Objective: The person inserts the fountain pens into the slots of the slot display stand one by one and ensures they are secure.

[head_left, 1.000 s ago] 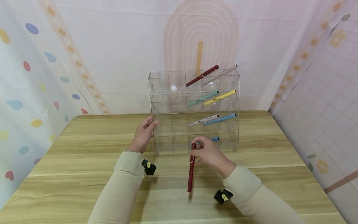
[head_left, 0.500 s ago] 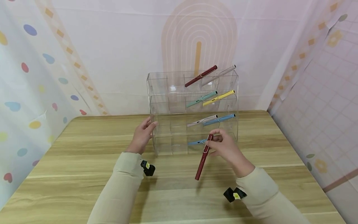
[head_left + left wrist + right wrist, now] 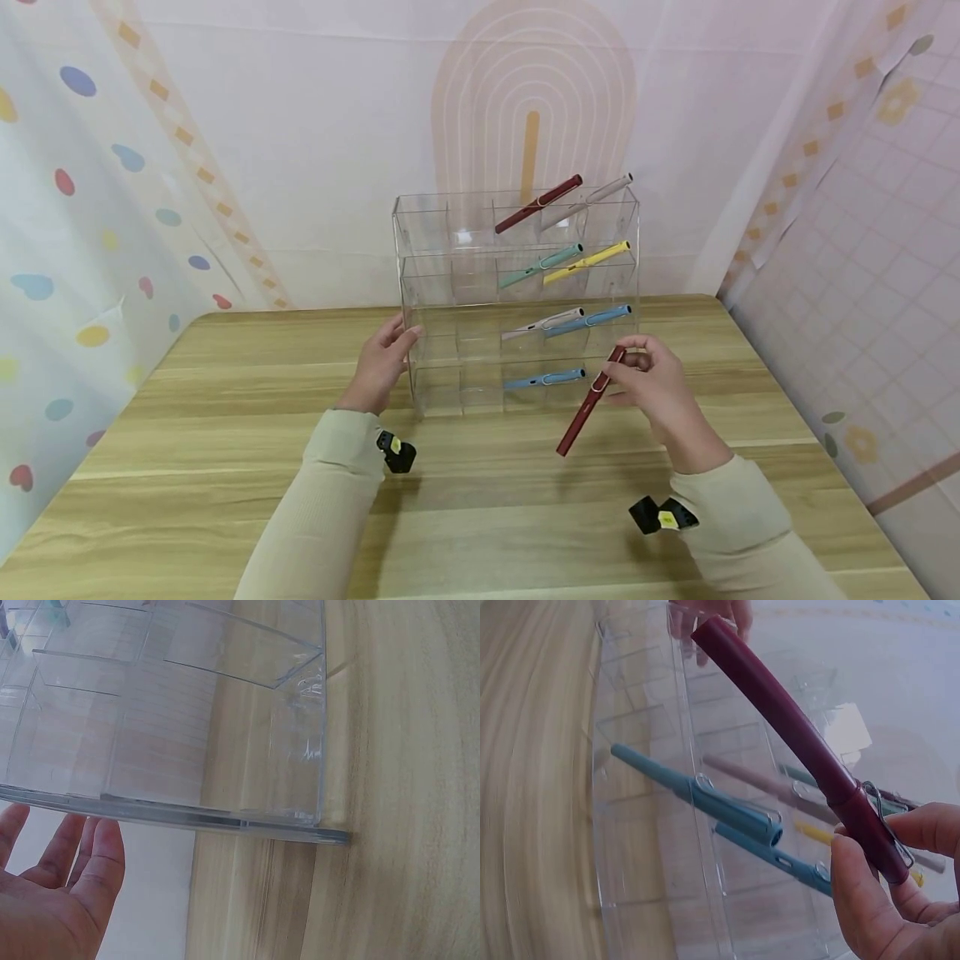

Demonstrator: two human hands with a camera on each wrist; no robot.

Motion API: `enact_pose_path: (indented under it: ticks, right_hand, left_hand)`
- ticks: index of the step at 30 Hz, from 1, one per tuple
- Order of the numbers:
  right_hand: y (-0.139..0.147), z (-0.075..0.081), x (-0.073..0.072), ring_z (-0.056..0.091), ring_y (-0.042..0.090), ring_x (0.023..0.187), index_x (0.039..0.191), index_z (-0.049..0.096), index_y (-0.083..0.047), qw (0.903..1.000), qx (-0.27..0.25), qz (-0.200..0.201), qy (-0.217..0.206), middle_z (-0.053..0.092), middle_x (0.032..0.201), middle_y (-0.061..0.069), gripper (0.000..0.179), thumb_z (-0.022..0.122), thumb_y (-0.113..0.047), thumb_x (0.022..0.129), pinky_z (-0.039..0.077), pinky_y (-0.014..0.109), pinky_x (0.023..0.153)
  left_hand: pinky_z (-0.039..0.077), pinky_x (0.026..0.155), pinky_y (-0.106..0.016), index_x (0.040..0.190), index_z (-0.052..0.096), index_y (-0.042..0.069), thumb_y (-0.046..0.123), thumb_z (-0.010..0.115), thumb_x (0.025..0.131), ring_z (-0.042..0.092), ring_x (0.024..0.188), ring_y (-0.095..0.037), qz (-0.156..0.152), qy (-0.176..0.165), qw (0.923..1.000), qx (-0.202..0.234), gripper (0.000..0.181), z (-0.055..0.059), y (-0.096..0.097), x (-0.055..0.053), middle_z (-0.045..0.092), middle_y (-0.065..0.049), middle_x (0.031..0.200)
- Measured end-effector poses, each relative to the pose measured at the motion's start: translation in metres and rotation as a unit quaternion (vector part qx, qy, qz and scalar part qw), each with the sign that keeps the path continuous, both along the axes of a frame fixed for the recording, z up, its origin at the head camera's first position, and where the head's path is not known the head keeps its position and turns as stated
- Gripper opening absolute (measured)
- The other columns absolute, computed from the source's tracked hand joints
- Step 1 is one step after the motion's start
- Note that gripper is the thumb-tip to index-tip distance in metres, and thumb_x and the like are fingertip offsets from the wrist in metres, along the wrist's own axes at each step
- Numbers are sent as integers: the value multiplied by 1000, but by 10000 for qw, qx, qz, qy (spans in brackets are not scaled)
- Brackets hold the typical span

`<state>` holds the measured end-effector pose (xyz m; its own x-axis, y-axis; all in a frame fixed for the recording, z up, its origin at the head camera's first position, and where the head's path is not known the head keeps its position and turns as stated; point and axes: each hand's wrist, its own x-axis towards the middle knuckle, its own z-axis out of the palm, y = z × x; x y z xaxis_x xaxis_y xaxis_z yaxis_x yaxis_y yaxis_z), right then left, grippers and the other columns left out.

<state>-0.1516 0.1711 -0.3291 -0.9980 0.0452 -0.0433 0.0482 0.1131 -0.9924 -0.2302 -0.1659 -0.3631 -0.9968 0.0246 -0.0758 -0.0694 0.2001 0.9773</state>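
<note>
My right hand (image 3: 656, 387) pinches a dark red capped pen (image 3: 580, 419) by its clip end, in front of the rack's lower right corner. The pen slants, its other end pointing down-left in the head view; in the right wrist view thumb and fingers hold its cap (image 3: 871, 836). My left hand (image 3: 382, 362) rests against the left side of the clear acrylic rack (image 3: 438, 387), fingertips touching the side panel (image 3: 172, 814). A light blue pen (image 3: 543, 379) lies in the bottom tier, with a pinkish-grey pen (image 3: 542, 323) and another blue pen (image 3: 588, 321) above it.
Higher tiers hold a green pen (image 3: 542, 267), a yellow pen (image 3: 587, 262), another dark red pen (image 3: 538, 204) and a pale pink pen (image 3: 588, 202). The rack stands on a wooden table (image 3: 465, 542) before a patterned curtain (image 3: 337, 150).
My right hand has moved right, away from the bottom tier's blue pen, carrying the red pen, which has tilted from near upright to slanted. My left hand stays at the rack's side.
</note>
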Motion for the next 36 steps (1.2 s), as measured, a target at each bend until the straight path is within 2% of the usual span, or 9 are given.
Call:
enact_pose_path:
  ticks: [11, 20, 24, 29, 36]
  right_hand:
    - [23, -2, -1, 60, 6, 76, 119, 43, -3, 9978, -171, -619, 149, 51, 95, 4, 29, 57, -2, 93, 57, 27, 64]
    - [24, -5, -6, 60, 5, 75, 116, 46, -8, 9918, -248, -1240, 182, 51, 93, 2, 29, 59, -3, 92, 55, 23, 63]
    - [22, -8, -11, 59, 6, 73, 111, 46, -11, 9858, -386, -1620, 201, 51, 92, 2, 26, 59, -1, 91, 55, 23, 62]
    - [20, -11, -16, 59, 6, 70, 107, 45, -11, 9755, -635, -2064, 423, 53, 90, 0, 25, 61, 0, 91, 55, 22, 61]
    - [16, -13, -19, 62, 4, 72, 103, 45, -13, 9622, -1026, -2383, 827, 54, 89, 0, 25, 61, 1, 90, 54, 21, 58]
  left_hand:
    - [37, 105, -52, 152, 30, 17, 29, 47, 102, 38, 135, -31, 36, -31, 10000, 7, 54, 0, 2, 0, 39, -15, 147]
    - [35, 105, -54, 153, 29, 16, 29, 47, 102, 36, 136, -31, 44, -21, 10000, 14, 55, 1, 1, 0, 37, -15, 149]
    - [36, 105, -53, 153, 28, 16, 30, 47, 102, 37, 136, -31, 55, -28, 10000, 4, 57, 1, 1, 1, 37, -15, 150]
    - [36, 105, -53, 153, 30, 17, 29, 47, 102, 37, 135, -30, 81, -28, 9999, 93, 54, 0, 1, 1, 38, -15, 149]
    - [36, 105, -53, 152, 31, 17, 29, 47, 102, 38, 134, -30, 59, -11, 9999, 92, 54, 0, 1, -1, 40, -15, 147]
